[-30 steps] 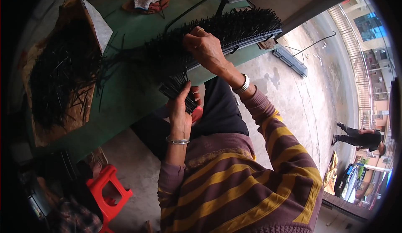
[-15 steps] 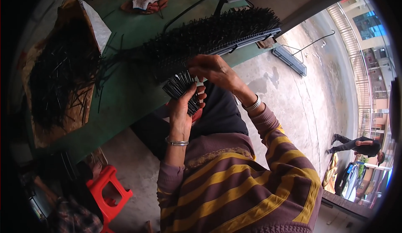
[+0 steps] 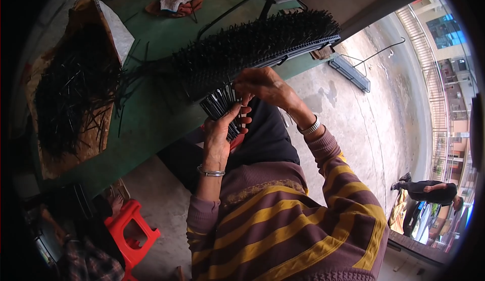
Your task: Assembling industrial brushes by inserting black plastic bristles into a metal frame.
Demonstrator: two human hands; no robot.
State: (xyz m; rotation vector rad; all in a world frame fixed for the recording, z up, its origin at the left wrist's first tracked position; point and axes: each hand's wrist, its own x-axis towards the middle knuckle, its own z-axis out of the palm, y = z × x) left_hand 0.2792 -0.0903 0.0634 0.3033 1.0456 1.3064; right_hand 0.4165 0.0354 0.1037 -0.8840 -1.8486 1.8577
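A bundle of thin black strips (image 3: 216, 105) with shiny ends lies in my left hand (image 3: 221, 129), whose thumb and fingers close round it. My right hand (image 3: 265, 86) is bent over the upper right side of the bundle, thumb and fingertips pinched together; anything between them is too small to make out. Just beyond both hands, a long dark rack (image 3: 298, 50) stands on the green table (image 3: 166, 129). Its top bristles with a dense mass of upright black strips (image 3: 257, 33).
A cardboard box (image 3: 103, 129) heaped with loose black strips lies on the table at left. Crumpled cloths (image 3: 179, 2) sit at the back. A red plastic stool (image 3: 132, 230) stands lower left, beside a seated person. A similar rack (image 3: 348, 73) rests on the floor outside.
My right hand has shifted slightly right and down toward the bundle. The left hand has shifted a little right with the bundle. Outside, the walking person has changed stride.
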